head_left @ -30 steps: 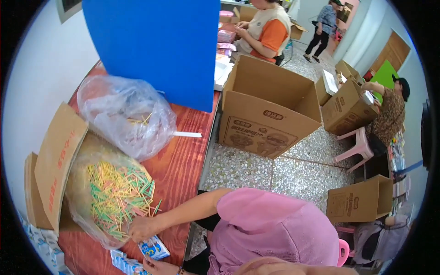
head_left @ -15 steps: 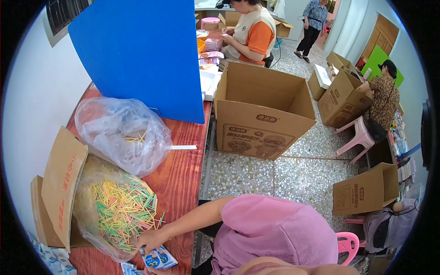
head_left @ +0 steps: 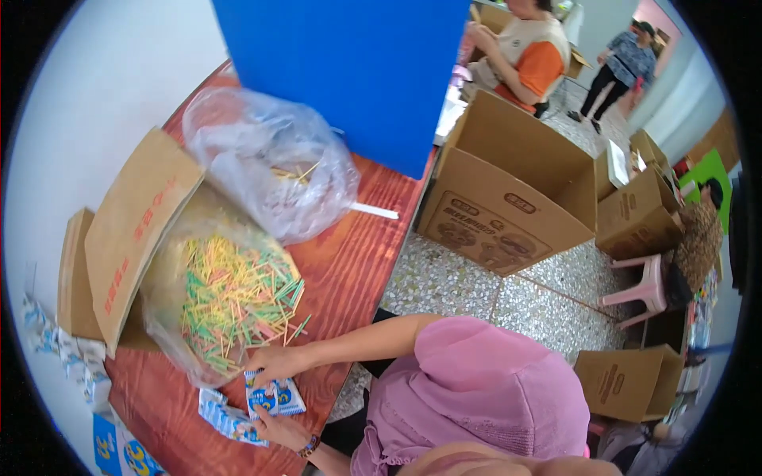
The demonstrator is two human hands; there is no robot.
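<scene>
A small blue-and-white packet (head_left: 279,397) lies low over the red wood-grain table, with both my hands at it. My right hand (head_left: 274,365) is closed on its upper left corner, fingers bent down. At its lower left edge, my left hand (head_left: 282,431), with a beaded bracelet at the wrist, pinches it; some fingertips are hidden. More blue-and-white packets (head_left: 230,418) lie beside my left hand. Just beyond my right hand, a clear plastic bag full of thin yellow, green and pink sticks (head_left: 238,297) spills from a cardboard box (head_left: 143,238) tipped on its side.
A clear bag (head_left: 270,159) with a few sticks and a white strip (head_left: 375,210) lies farther back, before a blue board (head_left: 341,79). Blue-and-white packs (head_left: 119,448) line the left edge. A large open carton (head_left: 508,182) stands right of the table. Other people work or stand beyond.
The view has turned, so the table sits farther right and higher. My left hand, barely visible before, now shows at the packet. My right hand stays on the packet.
</scene>
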